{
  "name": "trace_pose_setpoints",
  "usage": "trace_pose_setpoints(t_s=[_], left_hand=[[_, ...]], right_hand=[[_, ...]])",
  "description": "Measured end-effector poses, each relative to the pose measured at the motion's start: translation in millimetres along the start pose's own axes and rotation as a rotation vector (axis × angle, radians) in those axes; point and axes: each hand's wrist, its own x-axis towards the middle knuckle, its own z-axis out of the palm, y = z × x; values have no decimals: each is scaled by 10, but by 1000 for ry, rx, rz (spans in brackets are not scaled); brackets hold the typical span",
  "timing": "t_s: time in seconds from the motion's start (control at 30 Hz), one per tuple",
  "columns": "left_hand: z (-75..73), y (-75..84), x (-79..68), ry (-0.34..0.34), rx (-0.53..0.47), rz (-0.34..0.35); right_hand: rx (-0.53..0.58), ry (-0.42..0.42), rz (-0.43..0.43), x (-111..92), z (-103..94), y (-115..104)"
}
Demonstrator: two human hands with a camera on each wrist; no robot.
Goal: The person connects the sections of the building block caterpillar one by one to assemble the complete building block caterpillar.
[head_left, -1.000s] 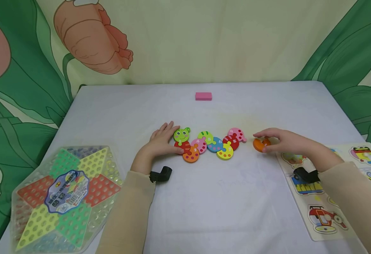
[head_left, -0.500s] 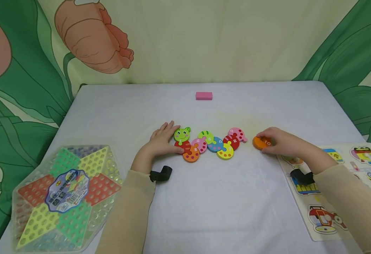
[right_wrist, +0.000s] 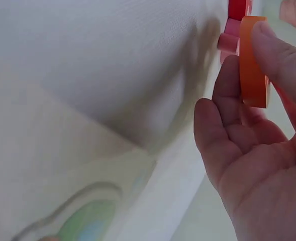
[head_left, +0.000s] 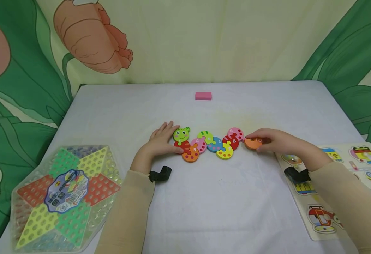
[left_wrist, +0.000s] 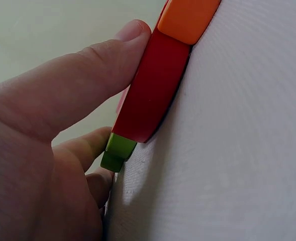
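Observation:
A caterpillar of joined, numbered puzzle pieces [head_left: 215,144] lies in a wavy row on the table, its green head [head_left: 181,134] at the left and a pink piece at the right end. My left hand [head_left: 162,141] rests at the head end, fingers spread straight. Its thumb [left_wrist: 102,63] touches the top of the red piece [left_wrist: 155,85], while its fingers lie beside the green edge. My right hand [head_left: 279,143] pinches an orange puzzle piece [right_wrist: 252,63] between thumb and fingers, raised slightly off the cloth. That piece is close beside the pink end piece; whether they touch I cannot tell.
A pink block [head_left: 203,96] lies toward the table's far edge. At the left is a clear hexagonal box with a coloured star board [head_left: 67,190]. A vehicle puzzle board [head_left: 318,197] lies under the right forearm. White cloth [head_left: 210,208] covers the table.
My right hand has pinched the orange piece and moved it left, up beside the row's pink end piece. The left hand has stayed put.

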Motion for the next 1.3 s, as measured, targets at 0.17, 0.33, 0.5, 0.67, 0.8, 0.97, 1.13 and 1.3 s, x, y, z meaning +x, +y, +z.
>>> trace_pose_setpoints(t_s=[0.17, 0.33, 0.5, 0.67, 0.8, 0.97, 1.13, 1.3], left_hand=[[1, -10, -1, 0, 2, 0], [2, -9, -2, 2, -1, 0], [7, -6, 1, 2, -2, -2], [6, -2, 4, 3, -4, -1], [4, -1, 1, 2, -2, 1], [1, -5, 2, 3, 1, 4], [-1, -9, 3, 6, 1, 7], [3, -8, 3, 6, 5, 7]], right_hand=[[-25, -30, -11, 91, 13, -27], [-50, -49, 37, 150, 19, -60], [-11, -76, 101, 179, 12, -113], [16, -64, 115, 197, 9, -90], [-1, -55, 119, 195, -2, -59], [-4, -48, 110, 192, -27, -47], [-1, -50, 93, 192, -43, -25], [-7, -41, 131, 192, -15, -16]])
